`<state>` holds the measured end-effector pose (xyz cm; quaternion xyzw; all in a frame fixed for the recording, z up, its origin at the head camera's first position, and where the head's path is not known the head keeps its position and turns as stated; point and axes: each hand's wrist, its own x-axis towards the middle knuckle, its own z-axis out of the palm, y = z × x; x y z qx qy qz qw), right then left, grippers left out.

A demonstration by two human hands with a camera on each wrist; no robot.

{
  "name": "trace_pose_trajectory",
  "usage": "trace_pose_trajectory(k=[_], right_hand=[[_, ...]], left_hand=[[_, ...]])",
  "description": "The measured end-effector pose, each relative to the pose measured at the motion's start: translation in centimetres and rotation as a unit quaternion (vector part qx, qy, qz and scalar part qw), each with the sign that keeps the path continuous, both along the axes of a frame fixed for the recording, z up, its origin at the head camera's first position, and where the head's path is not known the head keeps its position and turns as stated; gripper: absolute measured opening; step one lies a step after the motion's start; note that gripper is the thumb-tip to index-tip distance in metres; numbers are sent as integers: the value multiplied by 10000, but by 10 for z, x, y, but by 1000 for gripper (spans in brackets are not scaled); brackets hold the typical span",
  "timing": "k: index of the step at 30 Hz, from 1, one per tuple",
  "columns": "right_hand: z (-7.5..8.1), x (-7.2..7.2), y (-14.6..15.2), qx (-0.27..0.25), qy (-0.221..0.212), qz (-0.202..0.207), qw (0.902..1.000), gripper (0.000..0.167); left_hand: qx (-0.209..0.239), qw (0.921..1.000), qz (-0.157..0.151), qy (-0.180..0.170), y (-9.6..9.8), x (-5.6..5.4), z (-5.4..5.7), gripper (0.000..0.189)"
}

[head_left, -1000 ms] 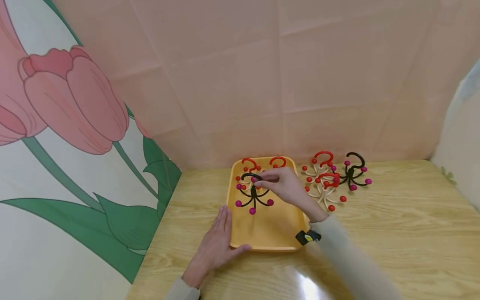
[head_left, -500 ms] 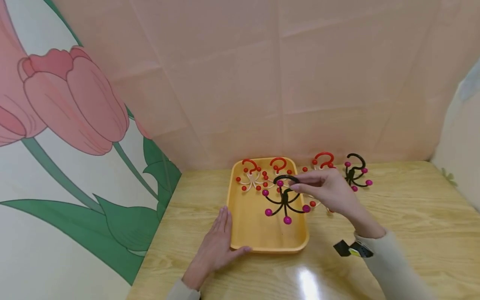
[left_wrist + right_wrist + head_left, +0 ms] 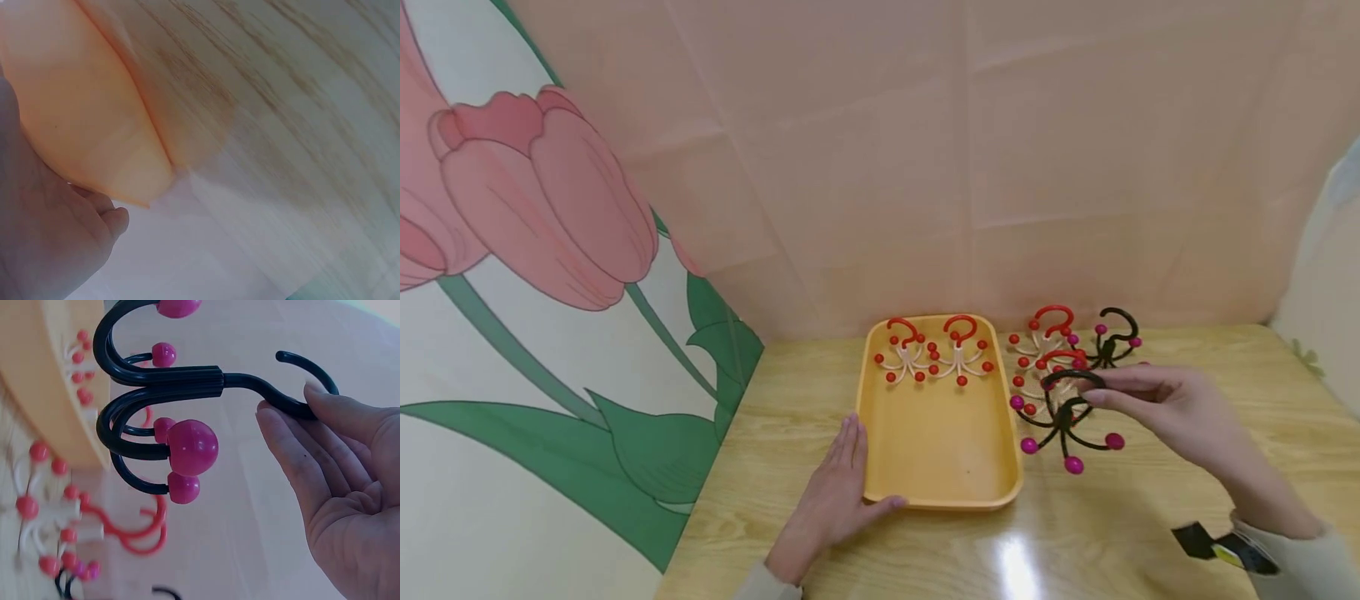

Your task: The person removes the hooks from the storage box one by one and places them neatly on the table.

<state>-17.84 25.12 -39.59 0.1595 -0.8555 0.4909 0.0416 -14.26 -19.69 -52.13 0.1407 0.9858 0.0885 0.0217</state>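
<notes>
My right hand (image 3: pixel 1180 421) pinches the curved top of a black rotating hook hanger (image 3: pixel 1063 418) with magenta balls on its arm ends. The hanger is right of the yellow tray (image 3: pixel 940 450), overlapping the red-and-white hangers behind it. Up close in the right wrist view, thumb and fingers hold the black hook (image 3: pixel 269 397), its arms pointing away. My left hand (image 3: pixel 831 492) rests against the tray's left edge, fingers straight and thumb at the near corner. Two red-and-white hangers, one left (image 3: pixel 907 362) and one right (image 3: pixel 958 360), stand at the tray's far end.
Right of the tray, red-and-white hangers (image 3: pixel 1054 320) cluster on the wooden table (image 3: pixel 775 400). Another black hanger (image 3: pixel 1107 352) stands at the far right of that group. A pinkish cloth (image 3: pixel 865 183) hangs behind the table, and a tulip-printed wall (image 3: pixel 550 200) borders the left.
My right hand has carried the black hanger rightward from above the tray to beyond its right edge. The left hand stays at the tray.
</notes>
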Motion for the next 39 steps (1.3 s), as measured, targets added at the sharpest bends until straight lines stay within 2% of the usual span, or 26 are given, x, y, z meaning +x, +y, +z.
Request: trace_pose_trajectory(k=[7,13,20,27,33,39], right_hand=[[-14,8,38,130,-167,-850,9962,29],[-32,11,60,324,-372,-1308,9902,39],[-52,3,75,327,-452,-1639,9849,47],[-67,-8,84,230,-743,-2046,9758,54],[-82,-19,88,194,-484,-2237,9733,51],[-92,-30,89,317,-349,-2347,9709,54]], left_hand=[[54,10000,-5,76,0,1,-2,128],[100,9999,-20,-10,0,3,-6,129],[137,9999,44,-39,0,2,-4,128],[145,9999,43,-42,0,0,-3,127],[203,9996,94,-158,0,0,-3,127],[173,9998,80,-77,0,0,-3,126]])
